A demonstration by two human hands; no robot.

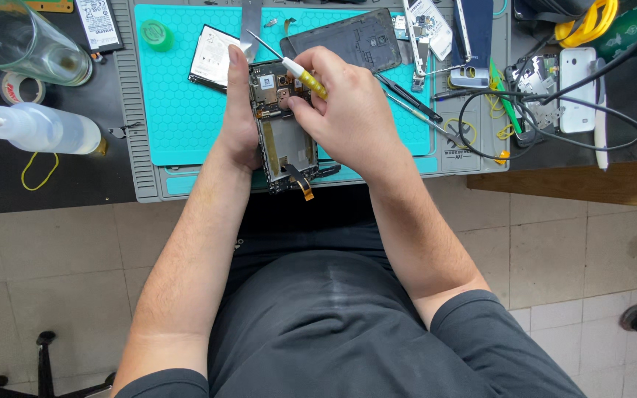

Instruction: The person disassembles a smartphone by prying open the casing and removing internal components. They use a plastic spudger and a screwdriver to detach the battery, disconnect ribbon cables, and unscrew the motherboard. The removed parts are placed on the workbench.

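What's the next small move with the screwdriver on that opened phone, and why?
Probably a small turn of the screwdriver in place. Its tip sits on the board at the upper end of the opened phone, the right hand pinches the yellow-and-white handle, and the left hand braces the phone's edge over the teal mat. Whether a screw sits under the tip is hidden.

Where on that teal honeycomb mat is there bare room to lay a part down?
Bare room lies on the teal honeycomb mat, between the green tape roll, flat black-edged battery and left hand. The right side, around black tweezers and tangled black cables, is crowded.
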